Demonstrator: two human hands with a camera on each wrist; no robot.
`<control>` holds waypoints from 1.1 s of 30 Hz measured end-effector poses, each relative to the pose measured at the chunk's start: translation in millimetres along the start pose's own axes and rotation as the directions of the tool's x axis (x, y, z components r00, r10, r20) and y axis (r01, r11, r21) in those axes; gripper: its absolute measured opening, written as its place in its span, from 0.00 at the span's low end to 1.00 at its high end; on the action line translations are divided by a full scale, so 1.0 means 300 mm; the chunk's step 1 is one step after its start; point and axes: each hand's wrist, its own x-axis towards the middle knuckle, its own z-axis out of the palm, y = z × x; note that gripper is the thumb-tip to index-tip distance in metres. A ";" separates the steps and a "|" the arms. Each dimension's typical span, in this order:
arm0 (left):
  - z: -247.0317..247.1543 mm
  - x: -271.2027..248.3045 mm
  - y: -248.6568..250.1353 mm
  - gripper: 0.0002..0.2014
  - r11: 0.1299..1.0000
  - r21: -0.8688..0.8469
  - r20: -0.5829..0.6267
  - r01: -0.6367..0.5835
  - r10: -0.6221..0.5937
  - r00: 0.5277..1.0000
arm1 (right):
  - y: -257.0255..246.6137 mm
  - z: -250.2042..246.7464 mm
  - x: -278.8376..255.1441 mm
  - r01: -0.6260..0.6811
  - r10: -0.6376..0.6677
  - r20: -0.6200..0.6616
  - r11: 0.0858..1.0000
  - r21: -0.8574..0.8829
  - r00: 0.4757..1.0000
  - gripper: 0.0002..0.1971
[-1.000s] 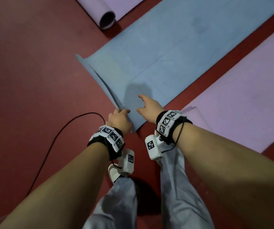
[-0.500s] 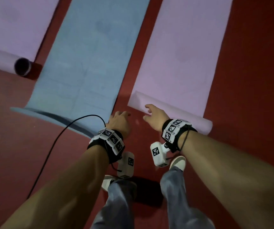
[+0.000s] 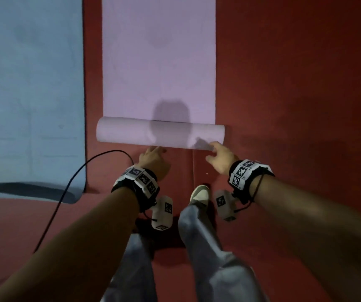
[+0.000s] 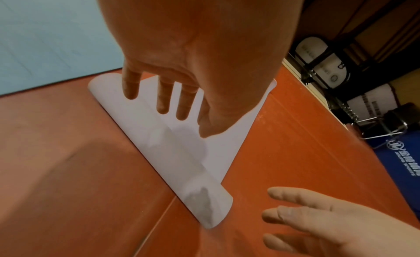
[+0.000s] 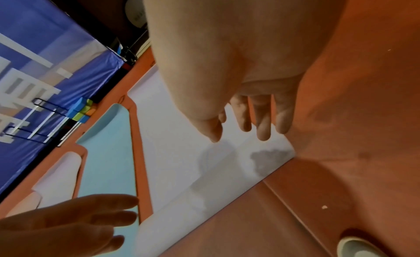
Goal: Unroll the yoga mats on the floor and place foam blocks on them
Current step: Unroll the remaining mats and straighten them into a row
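A purple yoga mat [image 3: 159,62] lies mostly unrolled on the red floor, and its near end is still a roll [image 3: 131,131] [image 4: 159,149] [image 5: 181,207]. My left hand [image 3: 153,156] [image 4: 163,99] is spread open over the middle of the roll. My right hand [image 3: 218,156] [image 5: 245,124] is open at the roll's right end. Both have straight fingers, and I cannot tell if they touch it. A blue mat [image 3: 29,83] lies flat to the left. Coloured foam blocks [image 5: 83,110] are stacked at the far end of the mats.
A black cable [image 3: 70,182] loops over the floor and the blue mat's near corner. My shoe [image 3: 200,192] stands just behind the roll. Another purple mat [image 5: 61,171] lies beyond the blue one. A blue banner [image 5: 34,72] and white equipment [image 4: 322,63] line the far wall.
The view has swung from the blue mat to the purple one. My left hand has let go of the blue mat's corner, and both hands now reach the purple roll.
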 end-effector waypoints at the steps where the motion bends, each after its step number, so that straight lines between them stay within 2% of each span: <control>1: 0.021 0.023 0.027 0.26 1.000 0.005 -0.001 -0.003 0.003 1.000 | 0.044 -0.020 0.023 -0.016 0.016 0.001 1.000 -0.008 1.000 0.28; 4: 0.080 0.099 0.100 0.26 0.998 0.056 -0.013 -0.004 0.005 1.000 | 0.150 -0.052 0.099 -0.050 0.050 0.007 0.999 -0.004 0.999 0.28; 8: 0.163 0.218 0.148 0.26 0.984 0.177 -0.095 -0.004 0.021 0.995 | 0.216 -0.041 0.221 -0.018 0.018 0.010 1.000 0.012 1.000 0.29; 12: 0.239 0.403 0.160 0.28 0.952 0.302 -0.066 -0.042 0.065 0.996 | 0.251 0.000 0.412 0.050 -0.050 0.061 0.999 0.000 0.997 0.31; 15: 0.273 0.590 0.157 0.29 0.944 0.323 -0.085 -0.066 0.099 0.991 | 0.265 0.045 0.596 0.112 -0.108 0.063 0.991 -0.079 0.992 0.33; 18: 0.317 0.774 0.117 0.30 0.953 0.296 -0.134 -0.072 0.116 0.984 | 0.290 0.138 0.775 0.199 -0.205 -0.022 0.967 -0.161 0.978 0.33; 22: 0.360 0.932 0.053 0.31 0.925 0.369 -0.133 -0.092 0.151 0.980 | 0.331 0.240 0.944 0.184 -0.214 -0.060 0.928 -0.323 0.975 0.33; 26: 0.417 0.946 0.000 0.32 0.873 0.477 -0.177 -0.099 0.206 0.963 | 0.366 0.320 0.956 0.206 -0.279 -0.117 0.881 -0.426 0.953 0.31; 29: 0.451 0.936 -0.013 0.31 0.850 0.526 -0.195 -0.009 0.132 0.972 | 0.368 0.351 0.918 0.163 -0.281 -0.184 0.862 -0.481 0.942 0.30; 31: 0.468 0.914 -0.021 0.25 0.841 0.540 -0.172 0.021 0.086 0.981 | 0.364 0.367 0.893 0.145 -0.263 -0.176 0.857 -0.495 0.949 0.24; 33: 0.481 0.887 -0.039 0.22 0.826 0.564 -0.175 0.014 0.103 0.979 | 0.369 0.384 0.868 0.156 -0.271 -0.162 0.847 -0.508 0.949 0.16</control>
